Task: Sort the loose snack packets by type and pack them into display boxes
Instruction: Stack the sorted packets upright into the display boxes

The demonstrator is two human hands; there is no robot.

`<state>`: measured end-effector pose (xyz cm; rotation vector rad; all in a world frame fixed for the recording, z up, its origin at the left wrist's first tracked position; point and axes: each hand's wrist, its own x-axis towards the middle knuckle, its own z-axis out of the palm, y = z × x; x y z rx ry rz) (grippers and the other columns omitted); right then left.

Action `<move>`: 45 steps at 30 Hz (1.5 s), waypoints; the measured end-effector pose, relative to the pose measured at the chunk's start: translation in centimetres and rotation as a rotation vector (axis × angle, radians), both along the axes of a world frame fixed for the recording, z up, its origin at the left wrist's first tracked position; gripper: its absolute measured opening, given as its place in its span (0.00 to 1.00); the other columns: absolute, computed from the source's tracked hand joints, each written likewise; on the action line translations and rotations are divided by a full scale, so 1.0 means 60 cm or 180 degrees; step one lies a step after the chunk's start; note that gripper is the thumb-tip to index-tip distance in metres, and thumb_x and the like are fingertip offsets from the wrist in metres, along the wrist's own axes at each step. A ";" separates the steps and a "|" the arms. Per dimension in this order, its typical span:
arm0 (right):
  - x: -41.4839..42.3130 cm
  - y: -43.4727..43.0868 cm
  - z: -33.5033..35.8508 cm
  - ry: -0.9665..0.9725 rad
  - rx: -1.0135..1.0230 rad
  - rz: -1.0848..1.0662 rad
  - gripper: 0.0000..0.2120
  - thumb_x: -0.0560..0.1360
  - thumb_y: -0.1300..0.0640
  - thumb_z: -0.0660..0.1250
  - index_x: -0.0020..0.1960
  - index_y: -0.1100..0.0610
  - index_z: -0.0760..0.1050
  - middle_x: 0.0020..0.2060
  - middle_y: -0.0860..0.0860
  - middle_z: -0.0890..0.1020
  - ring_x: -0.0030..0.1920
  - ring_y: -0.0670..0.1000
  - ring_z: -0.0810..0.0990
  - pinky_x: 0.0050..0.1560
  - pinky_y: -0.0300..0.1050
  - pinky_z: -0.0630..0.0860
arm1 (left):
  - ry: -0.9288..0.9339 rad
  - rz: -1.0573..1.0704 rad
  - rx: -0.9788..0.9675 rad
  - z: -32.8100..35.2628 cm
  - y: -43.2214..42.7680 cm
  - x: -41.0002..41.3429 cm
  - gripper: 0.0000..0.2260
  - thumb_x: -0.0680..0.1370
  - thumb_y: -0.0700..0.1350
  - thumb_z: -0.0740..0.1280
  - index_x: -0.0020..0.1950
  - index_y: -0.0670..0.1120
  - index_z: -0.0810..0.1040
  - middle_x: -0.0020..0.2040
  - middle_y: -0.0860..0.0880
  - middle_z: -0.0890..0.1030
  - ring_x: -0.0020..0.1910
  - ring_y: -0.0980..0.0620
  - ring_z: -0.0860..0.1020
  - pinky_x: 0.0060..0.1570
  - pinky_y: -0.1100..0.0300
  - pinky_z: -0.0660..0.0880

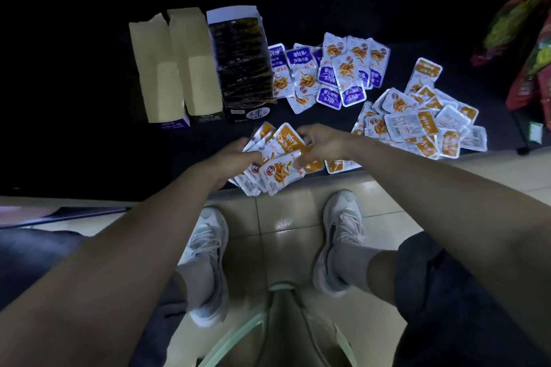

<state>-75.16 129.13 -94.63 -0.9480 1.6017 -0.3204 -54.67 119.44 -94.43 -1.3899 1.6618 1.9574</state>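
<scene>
Fingers (254, 157) of the left grip (237, 156) are curling round a fan of orange packets (278, 171) at the bench's (208, 135) near edge, while the right grip (322, 141) is pinching the fan's top; three display boxes (162, 50) are standing beyond, one filled.

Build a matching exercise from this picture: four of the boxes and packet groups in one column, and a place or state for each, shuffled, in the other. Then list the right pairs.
Column one
1. leftmost box
2. dark-packet box
3. purple packets
4. near orange packets

Column two
A. gripped by the left hand and the right hand
B. packed full
C. lying loose to the right of the boxes
D. empty, bare cardboard showing inside

Pairs: 1-D, 2-B, 3-C, 4-A
</scene>
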 end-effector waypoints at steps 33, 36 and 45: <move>0.148 -0.090 0.013 -0.1534 -0.0219 -0.1912 0.08 0.73 0.64 0.71 0.52 0.59 0.79 0.46 0.57 0.84 0.44 0.54 0.84 0.47 0.49 0.80 | -0.0176 0.0110 -0.1228 0.032 -0.024 0.061 0.06 0.79 0.41 0.57 0.44 0.48 0.72 0.45 0.45 0.77 0.41 0.50 0.73 0.40 0.59 0.70; 0.111 -0.078 -0.004 -0.1202 -0.0307 -0.1625 0.11 0.72 0.64 0.73 0.53 0.56 0.80 0.50 0.54 0.84 0.52 0.53 0.83 0.57 0.51 0.78 | -0.0574 -0.0056 -0.2240 -0.005 -0.058 0.070 0.10 0.78 0.40 0.61 0.58 0.42 0.75 0.62 0.42 0.70 0.58 0.44 0.73 0.59 0.55 0.70; 0.081 -0.064 -0.036 -0.1222 -0.0587 -0.1576 0.13 0.72 0.66 0.72 0.54 0.54 0.78 0.49 0.50 0.83 0.53 0.49 0.82 0.53 0.39 0.76 | -0.0937 -0.1077 -0.2219 -0.055 -0.107 0.025 0.28 0.78 0.43 0.64 0.77 0.43 0.59 0.78 0.43 0.54 0.74 0.43 0.59 0.71 0.53 0.62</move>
